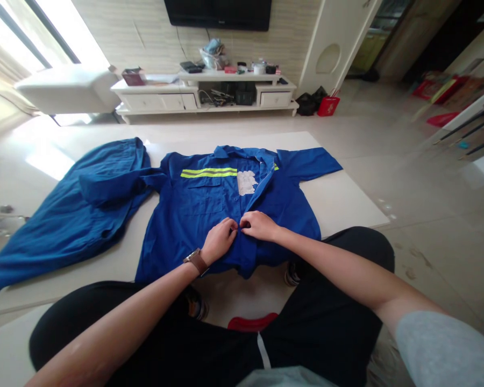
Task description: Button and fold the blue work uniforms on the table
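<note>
A blue work jacket (201,201) with a yellow and grey reflective stripe lies spread front up before me, its collar at the far side. My left hand (221,239), with a watch on the wrist, pinches the front placket near the lower middle. Right beside it, my right hand (260,226) pinches the placket's other edge, and the fingertips of both hands nearly meet. Above my hands the jacket front gapes, and a white patch (247,183) shows inside. Any button between my fingers is too small to make out.
Blue trousers (89,199) lie folded at the left, touching the jacket sleeve. Both garments rest on a low white table (350,207). Farther off stand a white TV cabinet (157,101) with assorted items and a white bench (70,88). A red bag (328,106) sits on the floor.
</note>
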The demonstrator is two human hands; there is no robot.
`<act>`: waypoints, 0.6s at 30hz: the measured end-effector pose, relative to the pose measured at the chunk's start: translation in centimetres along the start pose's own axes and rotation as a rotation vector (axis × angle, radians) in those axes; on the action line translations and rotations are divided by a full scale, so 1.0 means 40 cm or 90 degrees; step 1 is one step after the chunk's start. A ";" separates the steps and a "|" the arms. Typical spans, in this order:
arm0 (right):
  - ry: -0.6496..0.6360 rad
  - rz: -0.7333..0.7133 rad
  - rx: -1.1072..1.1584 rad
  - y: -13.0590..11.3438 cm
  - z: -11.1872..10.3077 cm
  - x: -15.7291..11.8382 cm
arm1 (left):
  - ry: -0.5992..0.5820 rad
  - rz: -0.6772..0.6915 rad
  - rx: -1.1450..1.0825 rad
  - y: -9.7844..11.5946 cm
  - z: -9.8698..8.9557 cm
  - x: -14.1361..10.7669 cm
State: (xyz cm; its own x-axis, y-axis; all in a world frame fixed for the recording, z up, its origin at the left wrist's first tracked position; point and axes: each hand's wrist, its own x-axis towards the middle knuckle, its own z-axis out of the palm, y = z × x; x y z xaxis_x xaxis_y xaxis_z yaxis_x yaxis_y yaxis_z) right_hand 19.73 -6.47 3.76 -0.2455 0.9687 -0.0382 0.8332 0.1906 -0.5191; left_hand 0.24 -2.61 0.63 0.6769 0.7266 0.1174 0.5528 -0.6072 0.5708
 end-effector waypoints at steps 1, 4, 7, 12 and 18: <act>0.000 0.001 -0.004 -0.001 0.000 0.000 | 0.005 0.001 -0.002 -0.001 0.002 -0.001; 0.008 0.001 -0.021 -0.006 -0.001 -0.002 | 0.017 0.005 -0.014 -0.002 0.007 -0.002; 0.015 -0.001 -0.043 -0.013 -0.002 -0.005 | 0.022 0.005 -0.018 -0.001 0.008 -0.003; 0.023 -0.021 -0.062 -0.018 0.000 -0.007 | 0.012 0.001 -0.008 0.002 0.007 -0.003; 0.022 -0.017 -0.033 -0.010 0.004 -0.004 | 0.021 -0.005 -0.032 0.002 0.009 -0.002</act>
State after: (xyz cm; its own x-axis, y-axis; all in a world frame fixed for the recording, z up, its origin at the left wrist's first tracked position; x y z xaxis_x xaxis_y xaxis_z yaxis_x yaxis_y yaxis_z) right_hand 19.36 -6.71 3.85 -0.2507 0.9680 0.0049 0.8518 0.2230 -0.4740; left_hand 0.38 -2.83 0.38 0.6553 0.7424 0.1395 0.5327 -0.5851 0.6114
